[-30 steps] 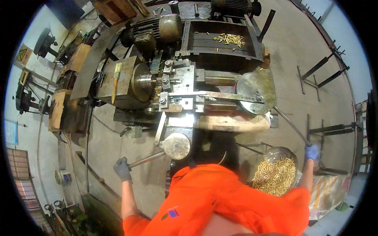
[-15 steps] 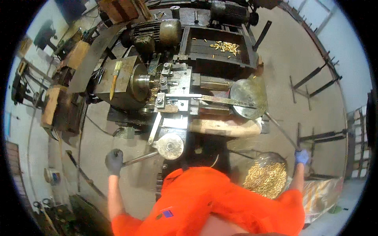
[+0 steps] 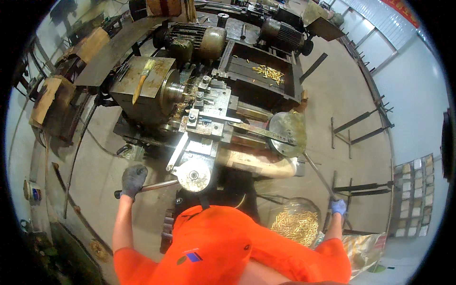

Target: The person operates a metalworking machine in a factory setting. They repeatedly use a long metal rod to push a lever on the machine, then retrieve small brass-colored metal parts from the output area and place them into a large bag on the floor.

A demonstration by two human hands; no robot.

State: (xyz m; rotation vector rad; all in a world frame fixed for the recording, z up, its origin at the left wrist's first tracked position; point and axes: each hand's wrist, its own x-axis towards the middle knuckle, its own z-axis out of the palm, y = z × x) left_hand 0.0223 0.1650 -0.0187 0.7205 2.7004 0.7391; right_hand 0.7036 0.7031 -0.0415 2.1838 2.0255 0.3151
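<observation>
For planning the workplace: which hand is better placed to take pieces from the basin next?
Probably the right hand: though on a lever, it is nearer the basin than the left hand.

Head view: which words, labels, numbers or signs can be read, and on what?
None can be read reliably.
Orange shirt: tiny print by the chest logo, too blurred.
Red banner: cut off by the picture's rim, markings unreadable.
White tub: label too small.
</observation>
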